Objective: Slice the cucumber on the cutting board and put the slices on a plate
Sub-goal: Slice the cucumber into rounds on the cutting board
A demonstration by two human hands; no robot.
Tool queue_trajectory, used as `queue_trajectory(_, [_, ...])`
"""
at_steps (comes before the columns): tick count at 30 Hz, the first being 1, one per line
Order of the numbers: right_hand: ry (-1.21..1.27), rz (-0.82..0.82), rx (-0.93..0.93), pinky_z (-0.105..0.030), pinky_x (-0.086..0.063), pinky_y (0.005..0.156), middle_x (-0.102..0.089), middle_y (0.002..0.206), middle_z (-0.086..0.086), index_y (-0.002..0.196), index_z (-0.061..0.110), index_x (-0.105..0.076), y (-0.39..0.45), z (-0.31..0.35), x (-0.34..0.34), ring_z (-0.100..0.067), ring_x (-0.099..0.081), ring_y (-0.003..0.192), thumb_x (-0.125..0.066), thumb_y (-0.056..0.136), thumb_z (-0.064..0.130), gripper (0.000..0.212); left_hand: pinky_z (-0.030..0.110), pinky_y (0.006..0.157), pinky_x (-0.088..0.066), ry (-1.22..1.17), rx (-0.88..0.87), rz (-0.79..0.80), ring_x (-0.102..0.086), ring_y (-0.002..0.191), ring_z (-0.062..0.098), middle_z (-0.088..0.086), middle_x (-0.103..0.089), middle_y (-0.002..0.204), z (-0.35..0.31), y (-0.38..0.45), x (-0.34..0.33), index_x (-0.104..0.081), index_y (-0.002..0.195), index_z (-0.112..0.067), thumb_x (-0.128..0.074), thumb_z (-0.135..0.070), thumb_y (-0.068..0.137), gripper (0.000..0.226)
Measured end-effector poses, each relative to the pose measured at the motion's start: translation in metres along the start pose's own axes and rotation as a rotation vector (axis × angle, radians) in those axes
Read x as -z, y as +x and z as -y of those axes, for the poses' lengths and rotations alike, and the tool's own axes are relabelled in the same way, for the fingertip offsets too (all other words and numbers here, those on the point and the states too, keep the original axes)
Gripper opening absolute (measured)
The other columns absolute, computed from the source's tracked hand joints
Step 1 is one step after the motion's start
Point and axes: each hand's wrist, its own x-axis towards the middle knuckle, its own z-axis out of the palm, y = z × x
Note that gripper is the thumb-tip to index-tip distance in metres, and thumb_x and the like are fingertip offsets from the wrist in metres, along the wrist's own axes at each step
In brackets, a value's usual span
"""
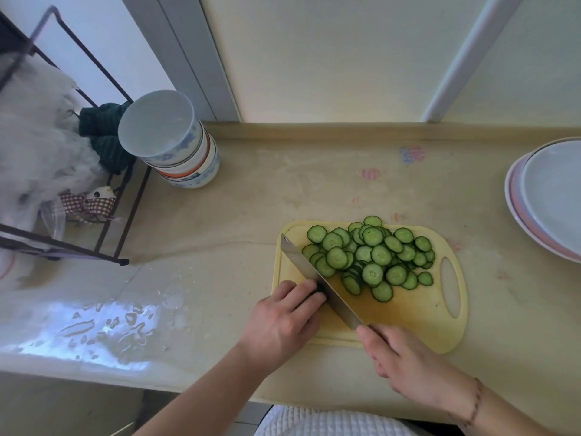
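Note:
A yellow cutting board [418,313] lies on the counter with a pile of several cucumber slices [371,256] on its far half. My left hand [283,319] curls over the short remaining cucumber end [320,289], which is almost hidden under my fingertips. My right hand [405,363] grips the handle of a knife [317,278]; its blade runs diagonally across the board, pressed right beside my left fingertips. Stacked plates [518,196] sit at the far right edge of the counter.
A stack of bowls [176,143] stands at the back left of the counter, beside a black wire rack [103,234] holding cloths and plastic. Water puddles [103,325] lie on the counter at the left. A wall runs along the back.

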Motion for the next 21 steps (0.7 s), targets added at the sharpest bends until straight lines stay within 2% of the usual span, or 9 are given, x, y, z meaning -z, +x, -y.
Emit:
queue_trajectory(8, [0.143,-0.032,0.048,-0.015,-0.028,0.043,-0.033,0.054,0.009,0.07,0.017,-0.04,-0.014,0.007,0.006,-0.006,-0.029,0.047,-0.038,0.086,0.064,0.049,0.033,0.053,-0.052,0.015,0.005,-0.016,-0.063,0.082,0.023,-0.003,-0.068,0.113,-0.001,0.005,0.004,-0.074,0.106,-0.015,-0.063,-0.013,0.089,0.021])
queue_trajectory(15, [0.109,-0.034,0.085,-0.013,-0.029,0.044,-0.034,0.052,0.01,0.071,0.016,-0.04,-0.022,0.013,0.011,-0.004,-0.029,0.048,-0.038,0.085,0.066,0.052,0.034,0.056,-0.053,-0.013,-0.005,-0.034,-0.063,0.083,0.024,-0.001,-0.067,0.112,-0.002,0.003,0.002,-0.073,0.105,-0.012,-0.067,-0.009,0.086,0.02])
queue_trajectory(21, [0.029,-0.037,0.084,-0.021,-0.03,0.047,-0.038,0.05,0.01,0.07,0.017,-0.043,-0.018,0.014,0.007,-0.005,-0.033,0.046,-0.035,0.09,0.061,0.049,0.034,0.058,-0.054,-0.004,-0.004,-0.019,-0.063,0.086,0.024,0.0,-0.068,0.112,-0.001,0.002,0.001,-0.074,0.107,-0.012,-0.063,-0.011,0.091,0.02])
